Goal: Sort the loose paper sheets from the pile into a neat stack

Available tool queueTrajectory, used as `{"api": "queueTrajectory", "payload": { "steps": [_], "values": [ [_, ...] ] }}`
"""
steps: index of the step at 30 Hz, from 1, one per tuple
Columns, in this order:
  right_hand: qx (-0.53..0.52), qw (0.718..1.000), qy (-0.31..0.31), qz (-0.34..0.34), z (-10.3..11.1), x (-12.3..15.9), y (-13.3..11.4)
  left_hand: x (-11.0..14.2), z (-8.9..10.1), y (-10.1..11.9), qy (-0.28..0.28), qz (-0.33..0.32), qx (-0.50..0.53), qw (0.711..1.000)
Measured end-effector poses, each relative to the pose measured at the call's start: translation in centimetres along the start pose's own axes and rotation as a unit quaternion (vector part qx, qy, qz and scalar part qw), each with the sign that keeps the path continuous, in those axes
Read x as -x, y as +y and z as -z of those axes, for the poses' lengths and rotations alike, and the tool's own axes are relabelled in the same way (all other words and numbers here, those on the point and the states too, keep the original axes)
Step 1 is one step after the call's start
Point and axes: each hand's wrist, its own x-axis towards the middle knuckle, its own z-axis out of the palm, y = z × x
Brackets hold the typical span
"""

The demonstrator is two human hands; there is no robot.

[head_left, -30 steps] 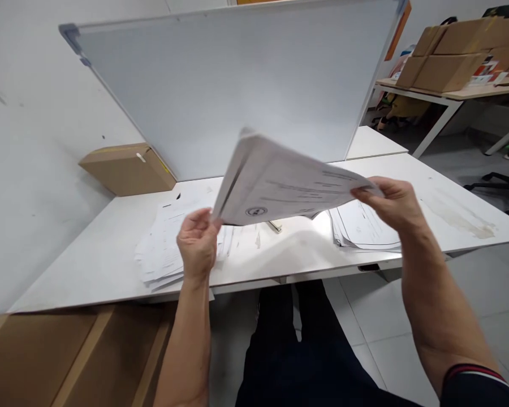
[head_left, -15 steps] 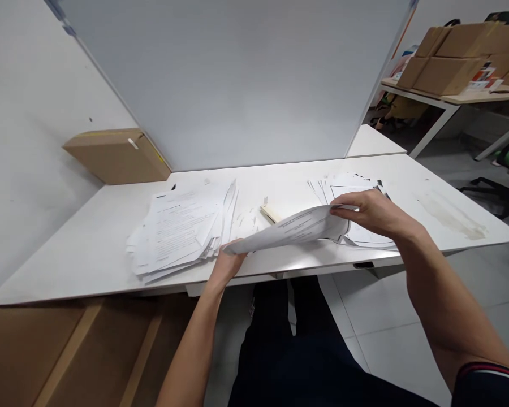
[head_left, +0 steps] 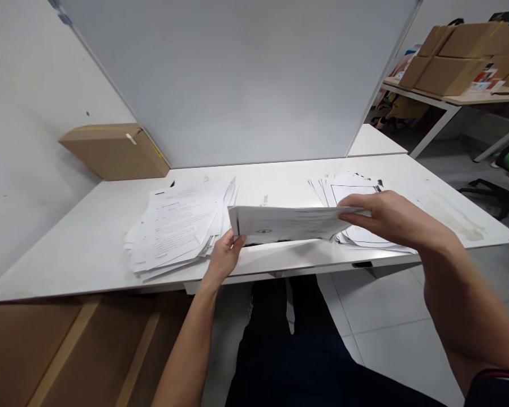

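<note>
The stack (head_left: 288, 223) of thin white paper is in front of the board (head_left: 237, 85), tilted up on a long edge and broadly facing the person. Its matt face carries grey print, a small round emblem and a dark line near the left end; the upper edge runs almost straight. The left hand (head_left: 225, 254) has its grip pinched on the lower left corner, thumb on the near face. The right hand (head_left: 384, 215) has its grip closed on the upper right corner, between thumb and fingers. Whether the lower edge touches the smooth white surface (head_left: 68, 243) cannot be told.

The board is flat, pale grey and faintly glossy. In front of its left part lies the left pile (head_left: 178, 226), loose printed sheets with ragged, fanned edges. In front of its right part lies the right pile (head_left: 367, 234), splayed at the corners, its top sheet ruled with a dark frame. Beside the board's lower left corner is an angular cardboard box (head_left: 114, 152) with yellow tape; more brown boxes (head_left: 453, 73) sit beyond its right edge.

Half a second ago the stack bows and slopes, its left end low; now that end is raised and the stack is straighter. The left hand is slightly higher. A cream bar visible then is hidden now. Both piles lie as before.
</note>
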Motion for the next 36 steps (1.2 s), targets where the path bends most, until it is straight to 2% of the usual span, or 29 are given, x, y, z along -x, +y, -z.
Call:
{"api": "queueTrajectory", "payload": {
  "steps": [3,5,7,8,10,13,15,17,20,23,25,31,36],
  "values": [
    [-0.029,0.999,0.018,-0.006,0.3,1.0,0.3,-0.3,0.7,1.8,-0.021,-0.016,0.054,0.998],
    [-0.074,0.996,0.027,-0.049,-0.4,2.0,1.0,-0.5,0.9,2.6,-0.019,-0.004,0.086,0.996],
    [-0.161,0.980,-0.015,-0.113,-2.2,3.3,1.9,-0.7,0.6,2.6,-0.019,0.019,0.088,0.996],
    [-0.219,0.963,-0.051,-0.149,-3.4,4.0,2.3,-0.8,0.1,2.4,-0.025,0.033,0.076,0.996],
    [-0.338,0.906,-0.120,-0.225,-6.2,5.6,2.9,-1.0,-1.1,1.7,-0.045,0.065,0.034,0.996],
    [-0.459,0.825,-0.129,-0.304,-10.1,7.9,3.3,-1.3,-3.4,0.4,-0.062,0.089,-0.041,0.993],
    [-0.516,0.776,-0.124,-0.341,-11.7,9.1,3.4,-1.5,-4.6,0.0,-0.051,0.080,-0.080,0.992],
    [-0.538,0.750,-0.116,-0.367,-12.4,9.9,3.5,-2.0,-5.5,0.0,-0.041,0.048,-0.110,0.992],
    [-0.525,0.747,-0.106,-0.393,-12.3,10.4,4.1,-3.3,-6.2,0.6,-0.051,-0.025,-0.197,0.979],
    [-0.522,0.747,-0.108,-0.397,-12.0,10.3,4.7,-4.8,-6.6,0.6,-0.076,-0.081,-0.308,0.945],
    [-0.523,0.747,-0.111,-0.395,-11.9,10.3,5.0,-5.4,-6.7,0.2,-0.085,-0.107,-0.342,0.930],
    [-0.508,0.754,-0.108,-0.402,-12.2,10.1,5.2,-5.6,-6.0,-2.1,-0.087,-0.146,-0.328,0.930],
    [-0.519,0.746,-0.110,-0.401,-12.6,9.7,5.1,-5.3,-5.8,-3.2,-0.083,-0.170,-0.308,0.932]
  ]
}}
